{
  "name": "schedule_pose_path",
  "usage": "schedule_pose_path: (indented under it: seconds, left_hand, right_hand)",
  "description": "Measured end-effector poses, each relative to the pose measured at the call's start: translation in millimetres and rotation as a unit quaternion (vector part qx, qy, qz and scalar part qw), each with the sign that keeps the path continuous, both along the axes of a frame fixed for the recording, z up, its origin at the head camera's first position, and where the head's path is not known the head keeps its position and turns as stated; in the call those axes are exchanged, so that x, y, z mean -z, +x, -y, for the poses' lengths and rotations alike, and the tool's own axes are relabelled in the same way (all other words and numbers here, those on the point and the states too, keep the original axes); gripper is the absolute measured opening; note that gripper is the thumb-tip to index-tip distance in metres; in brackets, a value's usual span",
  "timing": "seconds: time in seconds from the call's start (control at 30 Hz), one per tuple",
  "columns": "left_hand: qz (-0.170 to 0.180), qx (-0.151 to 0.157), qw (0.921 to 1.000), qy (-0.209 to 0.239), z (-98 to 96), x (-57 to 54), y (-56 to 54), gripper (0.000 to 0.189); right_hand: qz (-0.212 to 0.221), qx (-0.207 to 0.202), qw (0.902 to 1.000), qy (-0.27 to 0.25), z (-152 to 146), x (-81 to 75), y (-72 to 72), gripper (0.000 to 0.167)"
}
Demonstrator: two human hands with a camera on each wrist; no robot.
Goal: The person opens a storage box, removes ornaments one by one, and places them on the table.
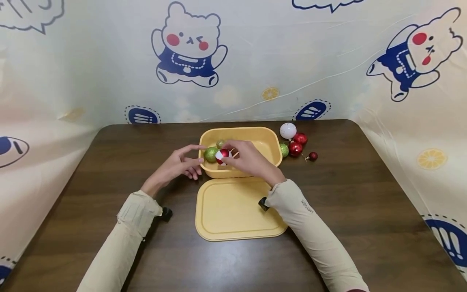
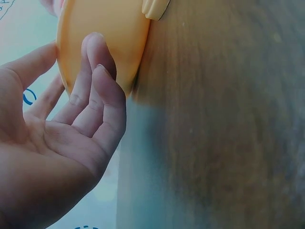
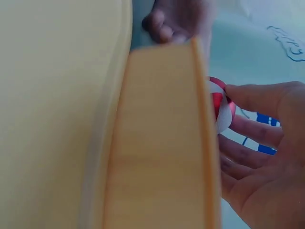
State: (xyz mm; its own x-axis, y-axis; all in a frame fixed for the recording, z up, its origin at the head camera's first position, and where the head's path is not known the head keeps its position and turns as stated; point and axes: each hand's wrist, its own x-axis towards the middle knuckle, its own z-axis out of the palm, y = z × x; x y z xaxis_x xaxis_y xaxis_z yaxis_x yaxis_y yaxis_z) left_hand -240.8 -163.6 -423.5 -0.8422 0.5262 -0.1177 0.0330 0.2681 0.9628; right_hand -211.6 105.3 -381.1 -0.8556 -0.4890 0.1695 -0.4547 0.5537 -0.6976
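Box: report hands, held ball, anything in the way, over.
Right hand pinches red-white ball at left part of box. Left hand at left rim. Green ball inside, close beside. Lid off, in front.

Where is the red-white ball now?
In the head view, the right hand pinches the red-white ball over the yellow box, left of centre, beside a green ball.

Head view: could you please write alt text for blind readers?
A right hand holds a red-and-white ball over a yellow box with two greenish balls inside; the left hand is at the box's left end. A yellow lid lies in front; red, white and green balls lie right of the box.
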Motion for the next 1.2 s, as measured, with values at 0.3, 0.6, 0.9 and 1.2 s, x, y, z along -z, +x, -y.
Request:
schedule_pose_path:
  seconds: [0.3,0.6,0.9,1.2]
  left_hand:
    - [-0.001,-0.012,0.9999,-0.008,3.9,-1.7,0.5,0.049]
    - [-0.001,-0.012,0.9999,-0.003,4.2,0.7,0.8,0.049]
    - [0.003,-0.011,0.9999,0.001,5.1,0.5,1.8,0.050]
    - [0.003,-0.007,0.9999,0.007,5.9,1.2,2.0,0.050]
  right_hand:
    - [-0.023,-0.013,0.9966,-0.078,-16,-17.2,19.5,0.034]
    - [-0.006,0.001,0.9952,-0.098,-35,-17.0,29.9,0.034]
    - [-0.053,0.032,0.9963,-0.059,-57,-22.7,38.2,0.039]
    - [-0.065,0.054,0.9951,-0.052,-85,-21.4,50.0,0.031]
